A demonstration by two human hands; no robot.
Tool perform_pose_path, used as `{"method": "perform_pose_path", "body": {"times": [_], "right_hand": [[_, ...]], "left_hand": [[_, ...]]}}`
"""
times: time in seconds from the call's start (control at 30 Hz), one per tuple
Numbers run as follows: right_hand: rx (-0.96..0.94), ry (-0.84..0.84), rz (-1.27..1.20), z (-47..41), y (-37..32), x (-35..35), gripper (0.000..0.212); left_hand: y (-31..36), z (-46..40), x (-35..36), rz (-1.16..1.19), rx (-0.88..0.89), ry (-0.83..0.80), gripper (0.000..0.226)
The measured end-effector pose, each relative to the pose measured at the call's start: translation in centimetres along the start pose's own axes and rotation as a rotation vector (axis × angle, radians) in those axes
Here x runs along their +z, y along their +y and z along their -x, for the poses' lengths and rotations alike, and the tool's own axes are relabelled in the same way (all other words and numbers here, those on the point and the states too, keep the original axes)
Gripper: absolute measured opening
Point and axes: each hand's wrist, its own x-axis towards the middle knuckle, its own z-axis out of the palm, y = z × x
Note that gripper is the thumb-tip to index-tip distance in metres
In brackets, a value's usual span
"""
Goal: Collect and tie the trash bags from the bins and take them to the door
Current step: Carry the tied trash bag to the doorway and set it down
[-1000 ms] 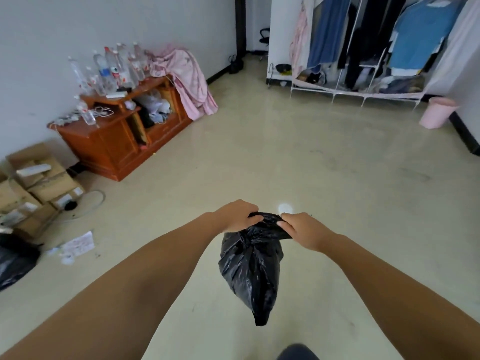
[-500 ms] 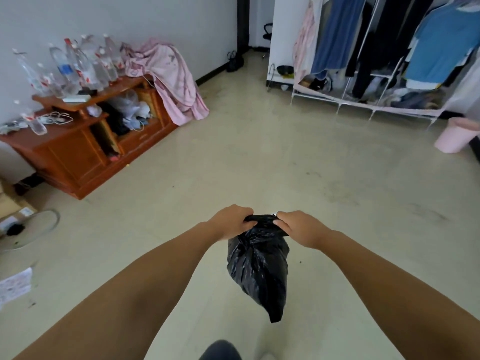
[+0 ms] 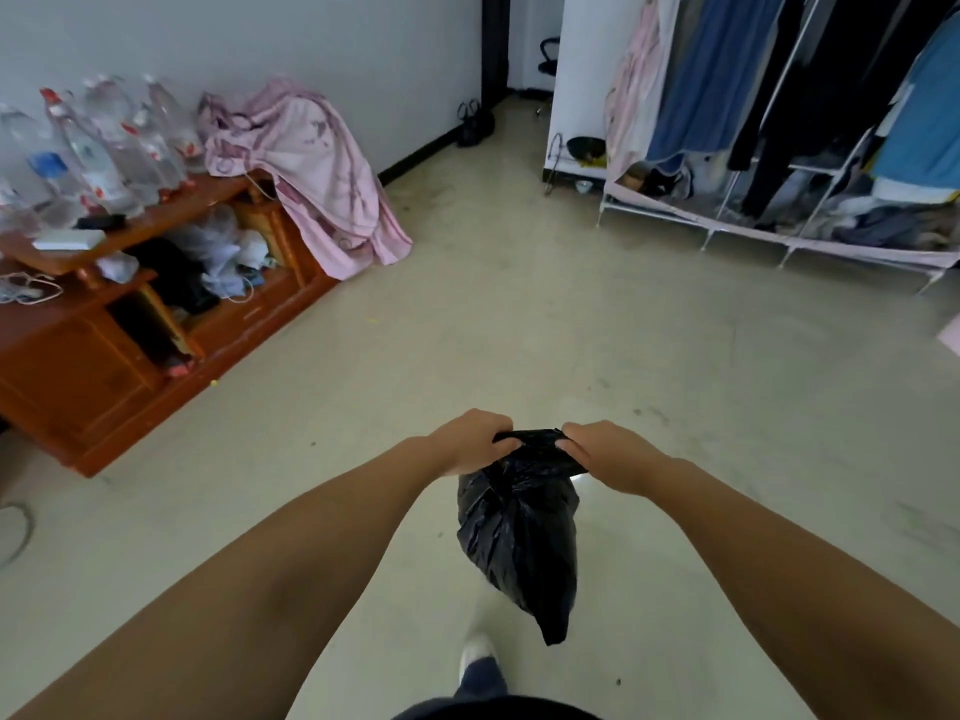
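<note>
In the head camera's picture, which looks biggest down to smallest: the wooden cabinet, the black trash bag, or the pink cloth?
1. Wooden cabinet
2. Pink cloth and black trash bag: look alike in size; the bag hangs nearer the camera, so unsure.

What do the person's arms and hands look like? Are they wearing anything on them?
Both arms are bare as far up as the picture shows, with no sleeves in view. The left hand and right hand wear no gloves, and no watch, bracelet or ring shows on them.
</note>
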Motion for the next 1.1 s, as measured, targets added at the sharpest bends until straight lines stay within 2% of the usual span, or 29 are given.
{"method": "perform_pose_path", "body": {"times": [0.27, 0.5, 0.77, 0.9, 1.1], "right_hand": [[0.016, 0.026, 0.002, -16.6, 8.9, -8.6, 0.030], [-0.054, 0.020, 0.028, -32.9, 18.7, -15.3, 0.031], [-0.146, -0.070, 0.046, -51.8, 29.1, -24.5, 0.029], [-0.195, -0.087, 0.061, -61.8, 32.1, -27.7, 0.027], [-0.156, -0.096, 0.067, -78.5, 35.6, -32.4, 0.025]], "left_hand": [[-4.4, -17.6, -10.3, -0.034, 0.101, 0.006, 0.028], [-9.5, -35.7, -16.8, -0.066, 0.017, 0.018, 0.025], [-13.4, -53.0, -24.8, 0.027, -0.133, 0.081, 0.030], [-17.8, -61.0, -28.7, 0.046, -0.175, 0.073, 0.030], [-27.4, -74.6, -36.2, 0.037, -0.141, 0.086, 0.027]]}}
